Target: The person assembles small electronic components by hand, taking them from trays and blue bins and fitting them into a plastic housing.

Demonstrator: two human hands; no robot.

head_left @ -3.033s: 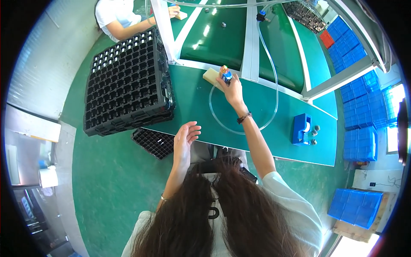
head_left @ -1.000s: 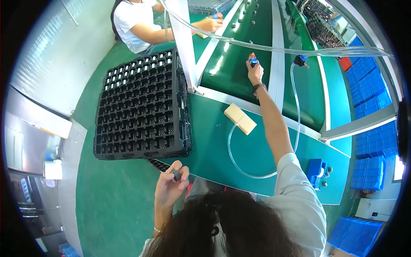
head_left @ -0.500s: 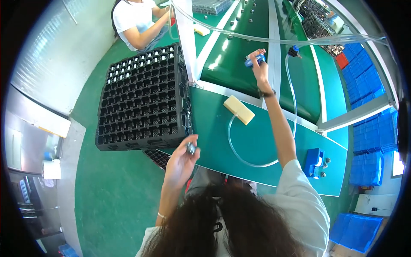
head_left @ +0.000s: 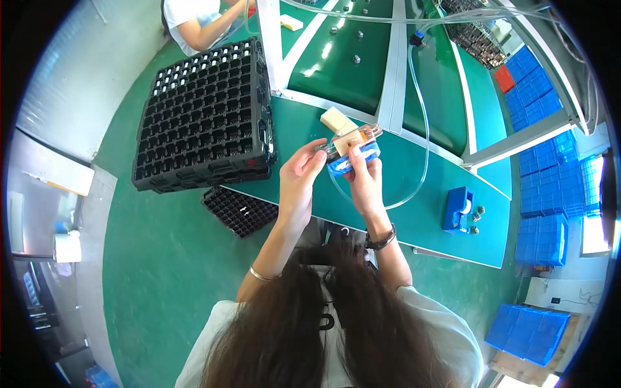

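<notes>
Both of my hands meet above the near edge of the green table. My left hand point(head_left: 301, 171) pinches a small dark metal part point(head_left: 329, 152) between thumb and fingertips. My right hand point(head_left: 363, 178) grips a small blue device point(head_left: 343, 165) with clear and orange pieces on its top; its exact kind is hard to make out. The metal part is against or very near the left end of this device. Just behind them a pale yellow foam block point(head_left: 335, 119) lies on the table, partly covered by the device.
Stacked black compartment trays point(head_left: 200, 123) stand left, white-topped pieces in the far rows. Another tray point(head_left: 239, 210) sits lower. A clear hose point(head_left: 424, 116) curves across the table. Right are a blue tape dispenser point(head_left: 458, 210) and small metal parts point(head_left: 477, 216). Beyond, a conveyor point(head_left: 339, 71) carries several parts; a co-worker point(head_left: 207, 26) sits far left.
My right hand has come back from over the conveyor with the blue device. My left hand has moved from beside the trays with the metal part, and both now meet. The view has shifted.
</notes>
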